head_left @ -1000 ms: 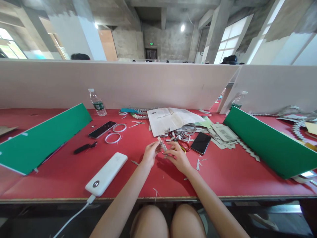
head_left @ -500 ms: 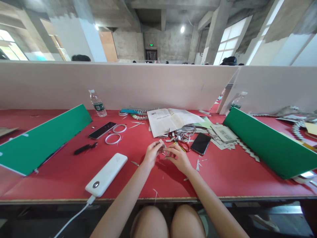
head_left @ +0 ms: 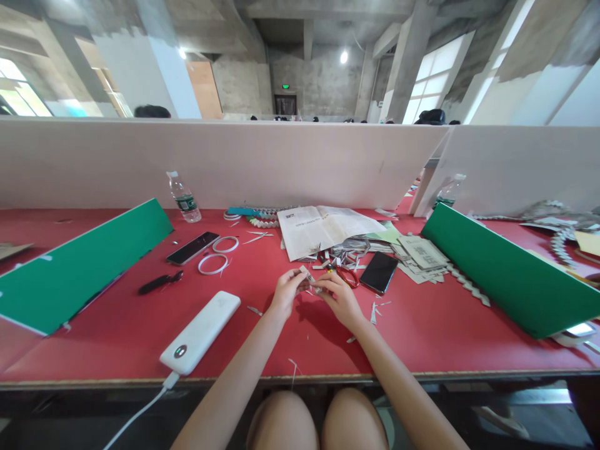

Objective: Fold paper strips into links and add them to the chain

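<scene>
While both forearms reach forward over the red-surfaced desk (head_left: 140,337), we hold a small, pale, printed paper piece (head_left: 306,274) between the fingertips, above the middle of the desk. Our left hand (head_left: 285,292) pinches its left side between thumb and fingers. Our right hand (head_left: 339,296) is narrowed on its right end, with the fingers bent and close together. We cannot tell the exact fold of the piece, because the fingers cover part of it.

Just beyond the right hand, we find red-and-yellow-handled scissors (head_left: 347,270), partly hidden. Right of these lies a black smartphone (head_left: 379,272). Behind them, we note a loose heap of narrow grey-white paper strips (head_left: 349,253), partly under a creased printed newspaper sheet (head_left: 323,231). A stack of rectangular newsprint cuttings (head_left: 424,252) lies near the phone, and a zigzag folded paper chain (head_left: 469,284) runs beside the upright green panel (head_left: 506,269) on our right.

On our left, we locate a white oblong power bank (head_left: 201,331) with a white cable (head_left: 135,419) plugged into its near end. Beyond it lie a slim black-handled tool (head_left: 157,283), two flat white rings (head_left: 204,271) and a dark grey-edged smartphone (head_left: 192,248). A clear plastic bottle with a green label (head_left: 186,203) stands near the pale partition (head_left: 210,162).
</scene>
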The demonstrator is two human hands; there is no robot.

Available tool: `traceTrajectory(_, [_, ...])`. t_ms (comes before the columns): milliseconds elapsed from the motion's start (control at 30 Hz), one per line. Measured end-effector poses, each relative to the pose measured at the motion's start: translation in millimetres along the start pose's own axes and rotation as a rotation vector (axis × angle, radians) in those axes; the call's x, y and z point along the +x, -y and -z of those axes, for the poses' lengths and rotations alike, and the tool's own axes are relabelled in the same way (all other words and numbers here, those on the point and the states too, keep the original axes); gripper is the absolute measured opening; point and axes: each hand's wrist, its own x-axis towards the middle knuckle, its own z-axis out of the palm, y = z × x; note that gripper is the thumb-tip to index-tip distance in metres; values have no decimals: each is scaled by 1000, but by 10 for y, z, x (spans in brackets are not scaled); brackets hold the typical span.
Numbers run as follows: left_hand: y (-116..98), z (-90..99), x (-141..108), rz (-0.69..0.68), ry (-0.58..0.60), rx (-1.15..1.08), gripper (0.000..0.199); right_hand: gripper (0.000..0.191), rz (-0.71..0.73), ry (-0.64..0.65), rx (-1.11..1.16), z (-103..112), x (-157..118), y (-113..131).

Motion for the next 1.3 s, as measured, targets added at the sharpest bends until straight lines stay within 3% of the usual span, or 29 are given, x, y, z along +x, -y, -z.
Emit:
traceTrajectory(267, [-41,-67,-82,77,193,-5,29,19,-107,-121,75,10,15,-23])
traceTrajectory(1100, [13,-113,-157,-75,183,72,26,32,-166,-71,-3,29,2,-70])
traceTrajectory(1300, [-2,-96,-135,-48,119,35,27,23,-172,-93,22,29,11,-56])
